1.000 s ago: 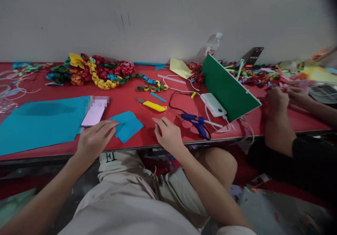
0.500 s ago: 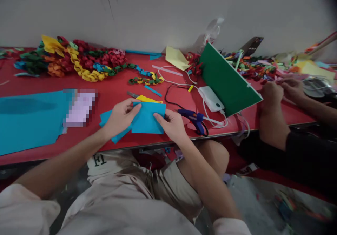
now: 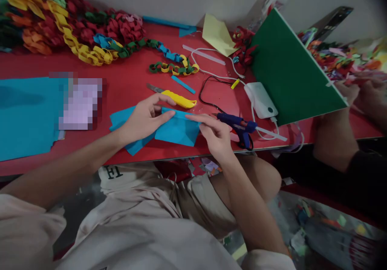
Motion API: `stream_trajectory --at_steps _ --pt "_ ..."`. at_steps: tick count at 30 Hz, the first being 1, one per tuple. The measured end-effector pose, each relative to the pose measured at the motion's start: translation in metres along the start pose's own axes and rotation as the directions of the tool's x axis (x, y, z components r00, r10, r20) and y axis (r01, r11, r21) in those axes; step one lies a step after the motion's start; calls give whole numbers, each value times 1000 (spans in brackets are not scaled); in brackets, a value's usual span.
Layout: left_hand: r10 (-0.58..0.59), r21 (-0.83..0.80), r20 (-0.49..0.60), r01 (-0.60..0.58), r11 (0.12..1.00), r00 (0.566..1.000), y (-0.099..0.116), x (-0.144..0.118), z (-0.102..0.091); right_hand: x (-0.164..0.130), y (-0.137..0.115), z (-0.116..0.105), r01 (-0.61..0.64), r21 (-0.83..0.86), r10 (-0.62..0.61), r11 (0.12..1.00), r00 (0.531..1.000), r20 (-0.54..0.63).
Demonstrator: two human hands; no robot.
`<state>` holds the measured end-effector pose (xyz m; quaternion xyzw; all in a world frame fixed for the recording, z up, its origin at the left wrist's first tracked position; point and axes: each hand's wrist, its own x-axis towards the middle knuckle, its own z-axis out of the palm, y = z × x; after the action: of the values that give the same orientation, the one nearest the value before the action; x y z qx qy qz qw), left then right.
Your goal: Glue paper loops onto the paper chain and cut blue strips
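Note:
A piece of blue paper (image 3: 178,129) lies between my hands near the table's front edge, its upper edge folded over in a narrow strip. My left hand (image 3: 148,117) pinches the fold's left end between thumb and fingers. At the right end, my right hand (image 3: 216,135) grips the paper, index finger stretched along the fold and thumb hidden. Under my left hand rest more blue paper pieces (image 3: 140,144). Just beyond the fingers is a yellow-handled knife (image 3: 179,99). A blue glue gun (image 3: 234,121) with a clear stick lies right of my right hand.
Large blue sheets (image 3: 27,117) lie at left beside a blurred pinkish item (image 3: 81,104). Paper chains (image 3: 87,54) pile along the wall. A white power bank (image 3: 261,100) with cables sits before a leaning green board (image 3: 296,72). Another person's hands (image 3: 363,90) work at right.
The paper's upper edge, flat before, is now folded over. My right index finger has stretched along it. The view has shifted closer to the table.

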<state>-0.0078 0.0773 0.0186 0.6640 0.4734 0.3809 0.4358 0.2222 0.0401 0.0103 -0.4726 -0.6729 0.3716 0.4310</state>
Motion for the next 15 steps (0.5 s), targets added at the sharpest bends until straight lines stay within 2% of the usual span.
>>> stream_trajectory --at_steps 5,12,15 --pt "-18 -73 88 24 997 996 -3 1 4 5 6 8 -59 22 62 998 990 -124" --pt "-115 -47 141 123 991 983 -6 0 3 8 11 8 -66 -24 62 998 990 -124" --pt "-110 -64 124 119 991 986 -7 1 4 9 11 8 -47 -42 41 998 992 -123"
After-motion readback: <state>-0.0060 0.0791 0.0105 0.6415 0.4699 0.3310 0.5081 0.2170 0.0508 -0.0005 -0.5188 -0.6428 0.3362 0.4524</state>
